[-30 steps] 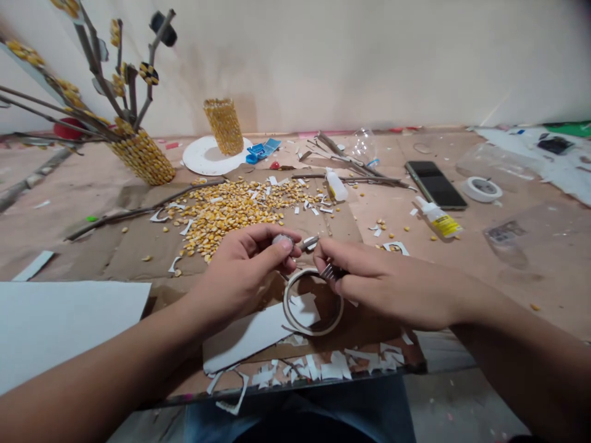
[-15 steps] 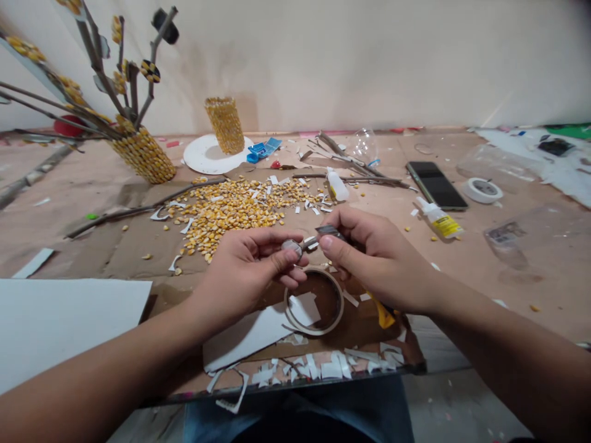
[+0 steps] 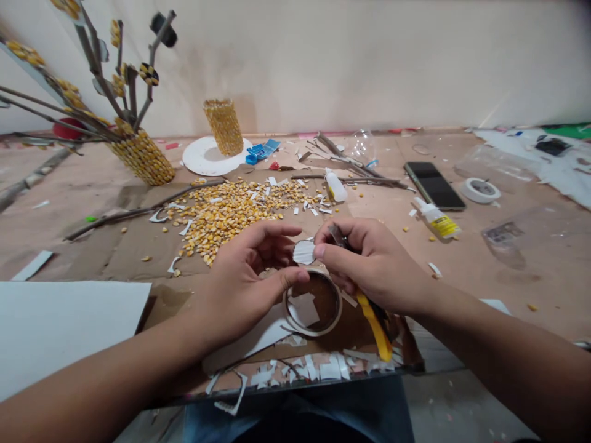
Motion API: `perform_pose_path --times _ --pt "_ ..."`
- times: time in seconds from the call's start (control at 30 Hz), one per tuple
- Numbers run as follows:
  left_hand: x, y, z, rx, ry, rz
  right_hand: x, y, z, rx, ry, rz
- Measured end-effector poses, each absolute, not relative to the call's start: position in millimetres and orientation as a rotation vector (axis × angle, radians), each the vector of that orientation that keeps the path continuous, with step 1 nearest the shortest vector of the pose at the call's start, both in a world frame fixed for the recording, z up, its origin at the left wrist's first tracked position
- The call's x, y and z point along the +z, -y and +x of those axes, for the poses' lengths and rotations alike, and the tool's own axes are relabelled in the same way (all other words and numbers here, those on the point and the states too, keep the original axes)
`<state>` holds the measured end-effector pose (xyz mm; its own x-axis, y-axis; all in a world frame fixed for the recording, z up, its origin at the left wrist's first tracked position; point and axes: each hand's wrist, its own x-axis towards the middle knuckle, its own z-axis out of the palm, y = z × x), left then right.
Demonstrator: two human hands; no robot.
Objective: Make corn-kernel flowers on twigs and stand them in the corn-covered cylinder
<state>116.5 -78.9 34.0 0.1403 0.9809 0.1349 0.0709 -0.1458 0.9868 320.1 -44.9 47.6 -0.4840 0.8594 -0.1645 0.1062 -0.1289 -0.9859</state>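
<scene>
My right hand [image 3: 369,261] is closed around a yellow utility knife [image 3: 376,329], its handle hanging below the palm and its metal blade showing above the fingers. The same hand's thumb and fingertip pinch a small, roughly round white disc [image 3: 303,252], held nearly face-on. Just left of the disc, my left hand [image 3: 252,277] is open, thumb and fingers apart, with nothing visible in it. Beneath both hands lies a roll of masking tape [image 3: 339,311], and a white board piece [image 3: 244,338] is partly hidden by my left hand.
Corn kernels [image 3: 217,215] are heaped beyond my left hand. Behind stand a kernel-covered cup [image 3: 225,128] and a kernel-covered vase [image 3: 143,157] with branches. Glue bottles [image 3: 438,220], a phone [image 3: 434,184] and white tape [image 3: 481,191] lie right. Paper scraps [image 3: 330,369] line the near edge.
My left hand has let go of the small disc and its fingers have spread. The right hand now pinches the disc, and the knife has swung so its blade points up and its handle down.
</scene>
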Motion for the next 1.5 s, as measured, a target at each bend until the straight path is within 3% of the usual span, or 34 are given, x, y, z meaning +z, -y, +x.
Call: perform_pose_path --times 0.5,0.87,1.5 --pt "28.7 79.9 116.1 1.173 -1.061 1.500 48.6 50.1 318.5 1.646 1.732 -1.085" --pt "27.2 82.8 113.2 1.209 -1.112 1.700 49.8 50.5 324.3 1.224 2.119 -1.109" --pt "31.1 83.0 114.9 1.169 -1.130 1.662 49.8 50.3 324.7 1.254 2.124 -1.067"
